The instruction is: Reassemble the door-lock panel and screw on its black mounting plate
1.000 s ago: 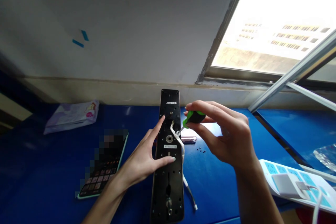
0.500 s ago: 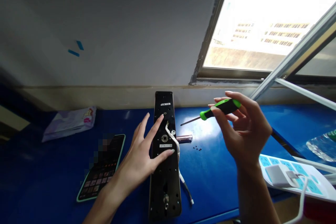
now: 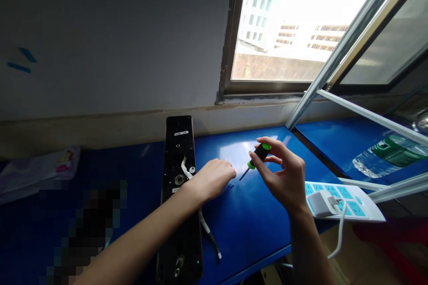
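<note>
A long black lock panel (image 3: 179,151) lies flat on the blue table (image 3: 254,227), with a white cable (image 3: 185,167) coming out of it and trailing off its right side. My left hand (image 3: 214,178) reaches across the panel and rests on the table just to its right, fingers curled down beside a few tiny dark screws (image 3: 231,185). What the fingertips hold is hidden. My right hand (image 3: 284,180) hovers above the table and grips a green-and-black screwdriver (image 3: 259,155), whose tip points down and left toward the screws.
A white power strip (image 3: 351,198) with a plugged-in charger (image 3: 323,202) lies at the right table edge. A water bottle (image 3: 384,156) lies beyond an open window frame (image 3: 334,60). A blurred phone (image 3: 90,222) and a plastic packet (image 3: 36,169) lie at the left.
My left hand left the panel and moved right onto the table by the screws. My right hand lowered the screwdriver and tipped its point down. The view swung to the right.
</note>
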Tool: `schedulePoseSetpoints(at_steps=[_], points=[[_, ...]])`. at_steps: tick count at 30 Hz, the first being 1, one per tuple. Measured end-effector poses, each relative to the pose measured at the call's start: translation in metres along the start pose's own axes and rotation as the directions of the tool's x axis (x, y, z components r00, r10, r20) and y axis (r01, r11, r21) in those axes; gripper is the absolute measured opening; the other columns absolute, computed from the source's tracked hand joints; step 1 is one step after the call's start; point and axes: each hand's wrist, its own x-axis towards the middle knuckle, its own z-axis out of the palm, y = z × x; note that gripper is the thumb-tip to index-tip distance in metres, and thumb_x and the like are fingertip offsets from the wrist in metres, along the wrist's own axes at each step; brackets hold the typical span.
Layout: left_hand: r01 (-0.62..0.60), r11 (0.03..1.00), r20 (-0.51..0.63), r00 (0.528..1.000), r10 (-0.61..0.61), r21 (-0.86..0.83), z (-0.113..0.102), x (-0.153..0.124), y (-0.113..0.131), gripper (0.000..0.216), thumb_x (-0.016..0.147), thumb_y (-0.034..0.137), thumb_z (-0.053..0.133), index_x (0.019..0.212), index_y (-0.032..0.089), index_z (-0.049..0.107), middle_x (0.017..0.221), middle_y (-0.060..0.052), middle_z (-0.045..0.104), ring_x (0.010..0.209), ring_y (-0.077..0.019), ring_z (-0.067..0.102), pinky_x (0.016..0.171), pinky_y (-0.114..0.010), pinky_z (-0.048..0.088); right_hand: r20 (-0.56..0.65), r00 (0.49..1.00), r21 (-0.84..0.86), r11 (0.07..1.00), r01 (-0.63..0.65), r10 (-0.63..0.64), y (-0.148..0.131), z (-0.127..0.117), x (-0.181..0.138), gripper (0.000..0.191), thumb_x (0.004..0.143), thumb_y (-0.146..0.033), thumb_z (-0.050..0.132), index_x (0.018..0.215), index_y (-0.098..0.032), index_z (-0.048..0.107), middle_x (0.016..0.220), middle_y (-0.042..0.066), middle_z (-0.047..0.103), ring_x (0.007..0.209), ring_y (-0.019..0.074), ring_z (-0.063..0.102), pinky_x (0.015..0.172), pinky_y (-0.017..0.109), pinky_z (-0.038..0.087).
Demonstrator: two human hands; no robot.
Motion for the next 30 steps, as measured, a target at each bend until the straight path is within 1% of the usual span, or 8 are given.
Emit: schedulePoseSetpoints(at_steps=[4,8,12,17,22,24,27,30], points=[[-0.063,0.998,0.072,0.996,0.061,0.027,0.010,0.005,0.000,0.016,0.085,0.007,0.072,0.089,0.020,0.079,0.092,-0.009,0.076,0.095,-0.0288,0.071,0.080,-0.036,0.055,0.001,1.000,0.024,0.999,-0.025,0.025,0.001,-0.003,-0.006,0.025,0.090,-0.028,0.077,0.115,-0.024,0.073,0.098,0.003,0.081,0.077,0.0173,0.079,0.063,0.030,0.070],[-0.066,0.996,0.095,0.994,0.060,0.066,0.009,0.002,0.000,0.016,0.086,0.006,0.070,0.090,0.019,0.079,0.097,-0.011,0.076,0.101,-0.0309,0.067,0.081,-0.037,0.052,-0.008,0.999,0.050,0.998,-0.043,0.043,-0.001,-0.006,-0.010,0.024,0.089,-0.027,0.078,0.113,-0.024,0.073,0.097,0.002,0.081,0.077,0.0169,0.079,0.063,0.029,0.069],[-0.061,0.993,0.103,0.993,0.051,0.097,0.009,0.002,0.000,0.018,0.088,0.004,0.066,0.085,0.018,0.078,0.096,-0.011,0.075,0.099,-0.0308,0.067,0.080,-0.039,0.051,0.000,0.999,0.080,0.995,-0.054,0.054,-0.003,-0.006,-0.011,0.025,0.089,-0.026,0.078,0.113,-0.023,0.073,0.100,0.003,0.081,0.083,0.0175,0.081,0.066,0.028,0.069],[-0.077,0.989,0.108,0.992,0.063,0.128,0.011,0.005,0.002,0.023,0.090,0.003,0.061,0.077,0.017,0.074,0.094,-0.012,0.075,0.097,-0.0295,0.066,0.076,-0.038,0.050,-0.012,0.998,0.106,0.993,-0.056,0.058,-0.006,-0.003,-0.010,0.025,0.089,-0.026,0.079,0.113,-0.024,0.073,0.099,0.002,0.081,0.082,0.0176,0.079,0.065,0.029,0.069],[-0.092,0.987,0.097,0.992,0.079,0.133,0.017,0.008,0.001,0.026,0.093,0.002,0.059,0.075,0.017,0.071,0.086,-0.010,0.072,0.095,-0.0273,0.064,0.078,-0.037,0.048,0.003,0.999,0.115,0.992,-0.042,0.042,-0.007,-0.001,-0.012,0.026,0.090,-0.024,0.078,0.115,-0.024,0.072,0.101,0.002,0.081,0.084,0.0169,0.080,0.067,0.028,0.069],[-0.093,0.987,0.092,0.992,0.081,0.132,0.015,0.007,-0.001,0.026,0.094,0.004,0.060,0.076,0.017,0.072,0.087,-0.009,0.072,0.094,-0.0267,0.063,0.078,-0.037,0.048,0.007,0.999,0.115,0.992,-0.045,0.044,-0.006,-0.002,-0.013,0.026,0.090,-0.024,0.078,0.115,-0.023,0.073,0.101,0.002,0.081,0.085,0.0168,0.080,0.068,0.027,0.068],[-0.077,0.989,0.075,0.995,0.067,0.127,0.006,0.002,-0.006,0.025,0.098,0.007,0.061,0.079,0.017,0.074,0.090,-0.009,0.073,0.093,-0.0259,0.062,0.076,-0.036,0.047,0.021,0.998,0.133,0.989,-0.061,0.059,-0.004,-0.001,-0.014,0.027,0.090,-0.024,0.079,0.116,-0.023,0.073,0.103,0.003,0.081,0.089,0.0175,0.081,0.068,0.027,0.069],[-0.052,0.991,0.050,0.998,0.046,0.124,-0.003,-0.004,-0.012,0.025,0.100,0.009,0.060,0.082,0.017,0.076,0.093,-0.009,0.073,0.094,-0.0259,0.061,0.076,-0.036,0.045,0.020,0.997,0.165,0.984,-0.072,0.069,-0.001,0.002,-0.015,0.027,0.089,-0.025,0.080,0.115,-0.024,0.073,0.102,0.002,0.081,0.086,0.0167,0.081,0.067,0.025,0.068]])
